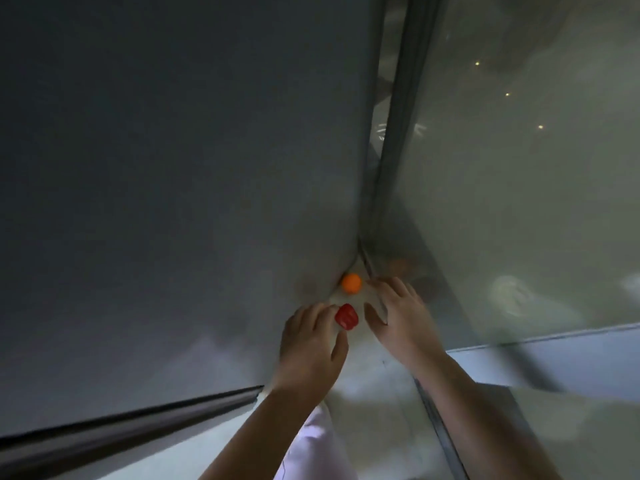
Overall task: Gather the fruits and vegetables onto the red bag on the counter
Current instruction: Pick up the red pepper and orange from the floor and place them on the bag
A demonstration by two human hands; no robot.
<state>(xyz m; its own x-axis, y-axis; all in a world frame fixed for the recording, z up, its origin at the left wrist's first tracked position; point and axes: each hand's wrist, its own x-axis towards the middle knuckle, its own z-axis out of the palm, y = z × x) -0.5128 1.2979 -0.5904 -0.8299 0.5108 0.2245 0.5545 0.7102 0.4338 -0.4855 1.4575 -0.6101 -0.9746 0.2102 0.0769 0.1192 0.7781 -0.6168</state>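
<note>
Wall [173,168]: a large grey panel is seen filling the left of the view, meeting the glass at a corner.
Glass [519,202]: a frosted, reflective pane is seen on the right, with small lights mirrored in it; what lies behind it cannot be made out.
Worktop [367,368]: a pale surface is wedged into the corner between wall and glass. No red bag is shown on it in this view.
Left hand [308,348]: it is laid low over the worktop, fingers [320,311] spread apart and empty, their tips touching or just beside the pepper's left edge; which of the two cannot be told through the blur.
Right hand [401,317]: it is held open and empty, fingers apart, reaching into the corner, with its fingertips just right of the orange and its thumb just right of the pepper.
Pepper [346,317]: a small red pepper is lying on the worktop between the two hands, its long axis running roughly away from the person, tilted slightly to the left.
Orange [351,282]: a small round orange fruit is tucked deepest in the corner, beyond the pepper and apart from it.
Relation for the coming move: the pepper is judged nearer the left hand, directly right of its fingertips; the orange is judged nearer the right hand, just left of its fingertips. One item per hand is suggested.
Progress: neither item is lifted yet.
</note>
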